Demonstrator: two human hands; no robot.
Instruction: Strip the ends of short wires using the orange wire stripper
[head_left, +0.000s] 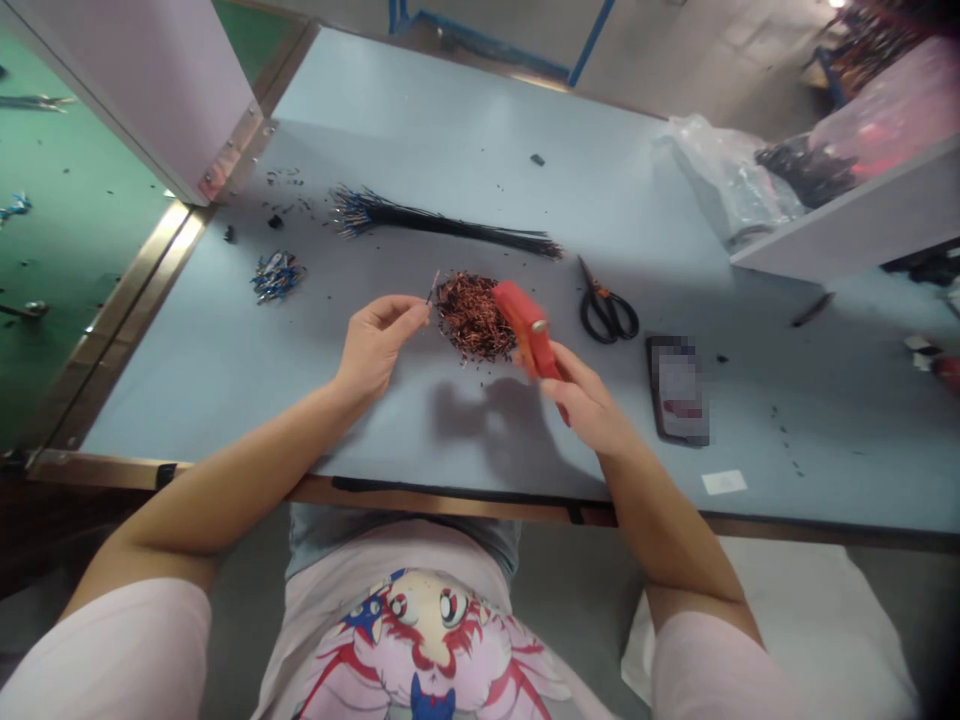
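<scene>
From the head view, the left hand (373, 347) is nearly closed, its thumb and forefinger pinching a short dark wire (433, 287) near one end while the other fingers curl loosely. The wire pokes up past the fingertips. It looks thin, light and slightly springy, and so short that a pinch close to its end seems the surest hold.

Just to the right of those fingertips lies a loose heap of short copper-coloured wire pieces (472, 316). The fine bits look light, tangled and easily scattered, so lifting them singly would likely be fiddly.

The right hand (589, 402) is closed around a red plastic hand tool (529, 328), with the tool's upper end reaching forward and left toward the heap. Whether it touches the heap is hard to tell. The tool looks light and rigid, and its lower part, where the fingers wrap, seems the natural place to grip.

Ahead of the left hand, a long bundle of black wires with blue ends (442, 225) lies on the pale blue worktable (450, 120). Farther left sits a small heap of blue and silver pieces (277, 277), and ahead of the right hand lie black-handled scissors (607, 308).
</scene>
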